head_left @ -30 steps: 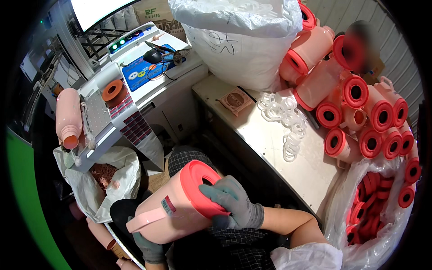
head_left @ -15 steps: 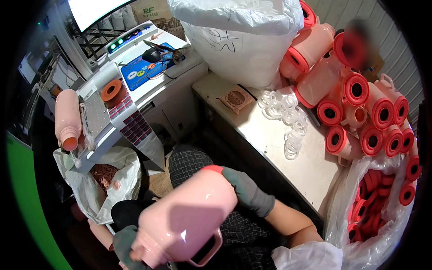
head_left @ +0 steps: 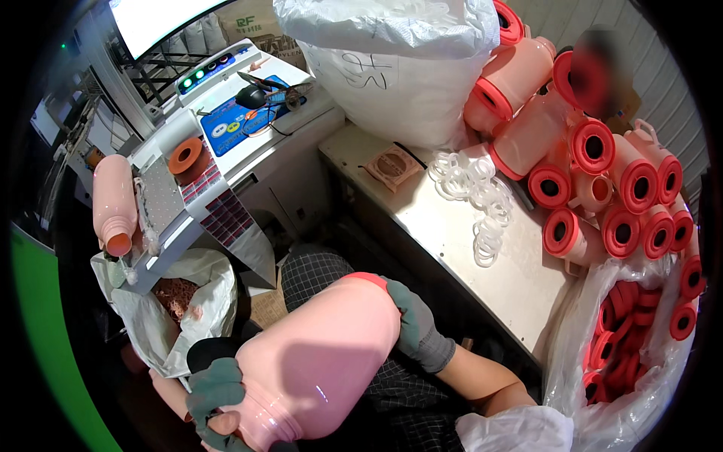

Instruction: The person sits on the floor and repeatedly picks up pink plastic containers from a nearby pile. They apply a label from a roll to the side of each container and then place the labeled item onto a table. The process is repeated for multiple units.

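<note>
**Pink jug held across the lap in both gloved hands**

The large pink jug (head_left: 320, 361) lay tilted across the person's lap, low in the view, its red-rimmed end up and to the right, its narrower end down and to the left. The right hand (head_left: 410, 328), in a grey-green glove, was wrapped around the upper end, fingers curled and clamped on the jug. The left hand (head_left: 215, 392), gloved the same way, was closed on the lower end near the neck.

To do this step well, the person would probably need to keep both grips firm and turn the smooth body slowly, so that it did not slip.

Up and to the right of the right hand stood the steel desk (head_left: 520, 279), carrying a loose heap of clear plastic rings (head_left: 474, 200) and a small square tan piece (head_left: 393, 164). Farther right lay a stack of pink jugs with red caps (head_left: 602, 188), and below them a clear bag of red caps (head_left: 640, 331). Above the desk sat a big white sack (head_left: 392, 68) with dark handwritten marks on its side. Up and left of the left hand, a white machine (head_left: 226, 143) bore a blue rectangular label panel (head_left: 241, 120) and a row of green lights; another pink jug (head_left: 113, 203) hung at its left side.
</note>
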Action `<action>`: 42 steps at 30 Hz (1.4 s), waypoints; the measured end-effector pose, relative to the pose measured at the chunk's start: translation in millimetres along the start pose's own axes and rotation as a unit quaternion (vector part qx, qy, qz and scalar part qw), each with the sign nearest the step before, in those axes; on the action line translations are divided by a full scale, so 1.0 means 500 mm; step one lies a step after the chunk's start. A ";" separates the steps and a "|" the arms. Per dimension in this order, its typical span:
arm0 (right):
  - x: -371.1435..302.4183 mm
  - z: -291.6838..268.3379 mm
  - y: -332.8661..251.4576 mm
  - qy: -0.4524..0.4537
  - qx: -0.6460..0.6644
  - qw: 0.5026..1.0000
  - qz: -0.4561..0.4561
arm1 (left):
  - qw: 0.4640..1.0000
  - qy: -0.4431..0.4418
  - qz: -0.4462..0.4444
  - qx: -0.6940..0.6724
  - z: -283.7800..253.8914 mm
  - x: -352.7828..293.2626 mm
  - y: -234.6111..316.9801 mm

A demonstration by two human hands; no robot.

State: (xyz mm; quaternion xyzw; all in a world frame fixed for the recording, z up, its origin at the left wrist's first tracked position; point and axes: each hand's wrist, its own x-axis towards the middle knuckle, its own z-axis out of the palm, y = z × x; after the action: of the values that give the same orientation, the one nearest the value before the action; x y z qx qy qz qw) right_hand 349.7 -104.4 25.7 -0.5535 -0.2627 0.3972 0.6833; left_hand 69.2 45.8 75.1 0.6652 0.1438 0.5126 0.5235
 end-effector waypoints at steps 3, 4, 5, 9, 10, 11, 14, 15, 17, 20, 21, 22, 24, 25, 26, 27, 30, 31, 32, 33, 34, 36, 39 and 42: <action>0.004 0.006 -0.001 0.059 0.002 0.998 -0.038 | 0.996 0.019 0.010 0.092 0.094 0.044 0.042; 0.005 0.003 -0.002 0.076 -0.105 0.988 -0.089 | 0.990 0.116 -0.004 0.077 0.104 0.032 0.006; 0.007 -0.001 -0.004 0.092 -0.211 0.963 -0.138 | 0.991 0.115 -0.023 0.067 0.096 0.019 -0.014; -0.001 0.047 -0.036 0.184 -0.120 0.974 -0.058 | 0.966 0.232 -0.115 -0.012 0.083 -0.007 -0.073; -0.006 0.054 -0.028 0.192 -0.127 0.970 -0.082 | 0.964 0.227 -0.134 0.013 0.081 -0.010 -0.081; -0.008 0.058 -0.022 0.200 -0.134 0.965 -0.107 | 0.962 0.223 -0.152 0.037 0.075 -0.011 -0.091; -0.007 0.057 -0.009 0.176 -0.154 0.961 -0.150 | 0.958 0.224 -0.164 0.075 0.052 -0.038 -0.135; -0.006 0.049 0.002 0.170 -0.140 0.963 -0.155 | 0.958 0.226 -0.174 0.019 0.053 -0.042 -0.137; -0.002 0.037 0.019 0.164 -0.158 0.960 -0.165 | 0.963 0.196 -0.185 0.014 0.048 -0.048 -0.136; 0.015 0.015 0.017 0.136 -0.117 0.977 -0.111 | 0.962 0.130 -0.188 0.151 0.033 -0.062 -0.139; 0.024 0.006 0.006 0.124 -0.073 0.987 -0.068 | 0.956 0.122 -0.190 0.185 0.023 -0.080 -0.141; 0.026 -0.011 -0.014 0.125 -0.036 0.991 -0.038 | 0.956 0.105 -0.184 0.204 0.034 -0.079 -0.147; 0.038 -0.005 -0.008 0.159 -0.099 0.982 -0.022 | 0.942 0.151 -0.293 0.071 0.044 -0.075 -0.122; 0.045 0.002 0.009 0.174 -0.088 0.979 -0.053 | 0.945 0.141 -0.277 0.104 0.038 -0.069 -0.131; 0.067 0.022 0.021 0.152 -0.097 0.978 -0.108 | 0.948 0.144 -0.241 0.152 0.028 -0.071 -0.130; 0.077 0.029 -0.001 0.153 -0.159 0.963 -0.157 | 0.949 0.138 -0.216 0.182 0.029 -0.065 -0.134; 0.040 0.042 -0.154 0.093 -0.167 0.955 -0.227 | 0.950 0.112 -0.189 0.220 0.042 -0.047 -0.134; 0.036 0.040 -0.147 0.100 -0.176 0.956 -0.211 | 0.951 0.103 -0.188 0.223 0.048 -0.043 -0.134; 0.038 0.036 -0.137 0.111 -0.188 0.954 -0.206 | 0.954 0.094 -0.183 0.218 0.056 -0.035 -0.137; 0.040 0.030 -0.115 0.124 -0.200 0.951 -0.202 | 0.955 0.087 -0.181 0.220 0.058 -0.032 -0.135; 0.082 0.008 -0.018 0.140 -0.203 0.960 -0.131 | 0.957 0.079 -0.177 0.217 0.065 -0.028 -0.139; 0.113 -0.097 0.012 0.165 -0.342 0.900 -0.215 | 0.955 0.092 -0.162 0.233 0.052 -0.035 -0.136; 0.120 -0.164 -0.004 0.248 -0.288 0.910 -0.166 | 0.949 0.104 -0.171 0.242 0.027 -0.051 -0.135; 0.105 -0.088 -0.058 0.260 -0.061 0.947 -0.176 | 0.954 0.085 -0.190 0.218 0.010 -0.048 -0.157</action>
State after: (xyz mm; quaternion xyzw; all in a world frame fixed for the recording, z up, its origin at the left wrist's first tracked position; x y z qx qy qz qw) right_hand 420.6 -86.6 38.3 -0.6233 -0.1930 0.0958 0.7517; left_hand 89.9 57.9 -3.5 0.6771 0.4198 0.4149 0.4396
